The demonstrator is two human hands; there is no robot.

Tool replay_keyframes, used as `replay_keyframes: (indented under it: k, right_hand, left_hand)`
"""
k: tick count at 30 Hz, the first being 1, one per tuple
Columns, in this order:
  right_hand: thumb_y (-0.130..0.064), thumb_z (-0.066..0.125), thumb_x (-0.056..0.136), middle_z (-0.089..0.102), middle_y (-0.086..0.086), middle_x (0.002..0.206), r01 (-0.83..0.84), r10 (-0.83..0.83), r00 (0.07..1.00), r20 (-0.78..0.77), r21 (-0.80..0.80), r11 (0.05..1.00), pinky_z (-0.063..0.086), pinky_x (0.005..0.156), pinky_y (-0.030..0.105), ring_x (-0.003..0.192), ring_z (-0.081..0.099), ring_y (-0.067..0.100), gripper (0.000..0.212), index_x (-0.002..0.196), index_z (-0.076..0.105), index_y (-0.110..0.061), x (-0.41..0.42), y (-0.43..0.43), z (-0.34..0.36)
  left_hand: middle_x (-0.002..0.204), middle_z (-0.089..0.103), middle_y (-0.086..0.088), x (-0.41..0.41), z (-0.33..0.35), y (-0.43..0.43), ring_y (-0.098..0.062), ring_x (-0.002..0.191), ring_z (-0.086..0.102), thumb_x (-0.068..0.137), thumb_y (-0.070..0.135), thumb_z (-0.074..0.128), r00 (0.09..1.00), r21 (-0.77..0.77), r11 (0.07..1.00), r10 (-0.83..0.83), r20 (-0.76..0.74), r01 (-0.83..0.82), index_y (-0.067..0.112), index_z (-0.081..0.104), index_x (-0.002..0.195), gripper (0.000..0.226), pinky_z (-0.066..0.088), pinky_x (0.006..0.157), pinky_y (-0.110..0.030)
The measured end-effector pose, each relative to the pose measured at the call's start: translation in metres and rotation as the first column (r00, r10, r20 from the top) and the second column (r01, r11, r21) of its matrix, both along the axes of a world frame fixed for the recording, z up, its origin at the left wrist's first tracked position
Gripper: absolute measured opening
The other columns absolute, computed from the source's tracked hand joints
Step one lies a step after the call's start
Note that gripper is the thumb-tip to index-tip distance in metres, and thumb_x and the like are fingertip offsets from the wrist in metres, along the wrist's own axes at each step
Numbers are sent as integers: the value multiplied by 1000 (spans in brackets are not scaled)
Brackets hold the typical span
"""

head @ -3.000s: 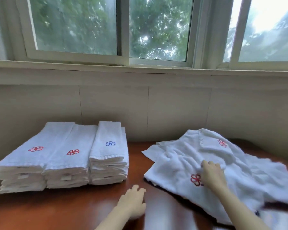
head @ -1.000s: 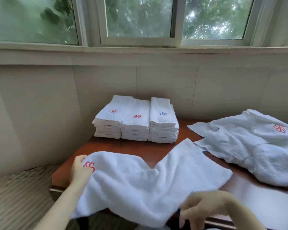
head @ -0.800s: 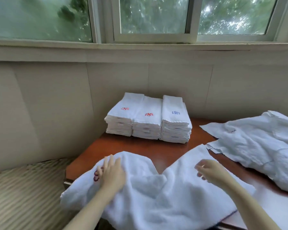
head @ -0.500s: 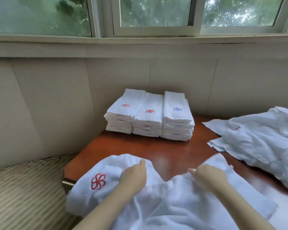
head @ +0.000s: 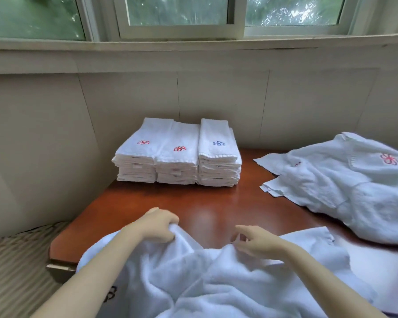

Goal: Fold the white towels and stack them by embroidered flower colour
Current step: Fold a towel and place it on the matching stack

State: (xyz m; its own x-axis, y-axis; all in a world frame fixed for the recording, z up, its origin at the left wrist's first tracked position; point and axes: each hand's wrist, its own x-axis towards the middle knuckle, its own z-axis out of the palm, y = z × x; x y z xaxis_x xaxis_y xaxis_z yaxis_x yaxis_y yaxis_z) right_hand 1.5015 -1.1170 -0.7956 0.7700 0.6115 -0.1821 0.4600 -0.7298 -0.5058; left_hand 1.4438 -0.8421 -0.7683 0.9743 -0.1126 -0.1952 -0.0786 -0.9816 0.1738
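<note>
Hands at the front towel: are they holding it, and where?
Left hand grips the towel by its bunched far edge; whether the right hand pinches that edge cannot be told.

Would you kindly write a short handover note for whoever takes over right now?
Left hand grips the far edge of the unfolded white towel on the red-brown wooden table; right hand at that edge, grip unclear.
Done: folded left red-flower stack, middle red-flower stack, blue-flower stack by the wall.
To do: fold this towel, then the crumpled white towel pile at right.
</note>
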Motion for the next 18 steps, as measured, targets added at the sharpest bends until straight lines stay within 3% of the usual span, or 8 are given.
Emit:
replay_keyframes:
  k: [2,4,7,10,12,14,16,18]
  right_hand:
    - [-43,49,94,56,-14,77,58,-53,996,-66,75,996,37,60,17,69,51,5,26,86,57,-20,1,6,4]
    - [-47,54,92,60,-11,85,43,-15,985,-172,159,986,41,69,20,75,53,4,33,99,63,-15,1,13,8]
    - [-40,71,74,60,-12,76,-33,122,896,-427,211,977,43,70,22,72,55,5,20,83,69,-22,3,16,23]
    - [-28,74,64,67,-9,72,-2,81,910,-407,190,982,51,66,25,67,63,7,10,73,72,-25,20,6,47]
    - [-15,75,68,69,3,82,116,-48,949,-313,204,972,52,67,28,74,65,14,16,85,73,-15,41,-3,74]
    - [-12,75,72,67,11,88,208,-213,976,37,103,973,45,62,26,79,62,20,16,86,70,-7,68,-18,109]
    - [-15,70,77,60,10,85,349,-367,834,412,120,929,39,62,30,87,59,27,13,74,58,-11,88,-34,157]
    - [-12,58,83,57,11,85,408,-525,634,567,332,851,37,63,32,89,57,34,7,77,55,-13,94,-45,205]
  left_hand:
    - [59,40,4,-1,21,6,-16,63,38,60,24,38,970,-214,976,89,226,-40,21,31,59,8,32,70,-29]
    - [60,45,1,4,46,7,-23,63,44,67,18,45,867,-353,933,232,441,-70,22,35,63,12,32,60,-34]
    - [65,54,-5,20,84,12,-34,71,55,80,5,51,604,-337,932,345,718,-131,19,41,76,18,34,57,-35]
    - [77,55,-10,34,125,25,-41,78,58,84,10,52,471,-272,926,369,801,-262,16,48,95,13,36,62,-35]
    - [92,62,-13,42,149,39,-43,87,59,88,14,54,516,-129,917,324,793,-378,17,52,110,23,41,68,-39]
    - [107,61,-14,47,171,53,-42,97,59,91,16,54,578,27,882,285,765,-470,18,59,110,20,43,77,-41]
    - [103,56,-18,49,194,63,-43,97,58,92,17,53,554,23,857,311,772,-514,12,65,101,15,39,78,-39]
    - [96,52,-22,49,220,66,-46,86,56,93,15,51,421,-105,863,343,840,-494,2,62,95,17,35,69,-37]
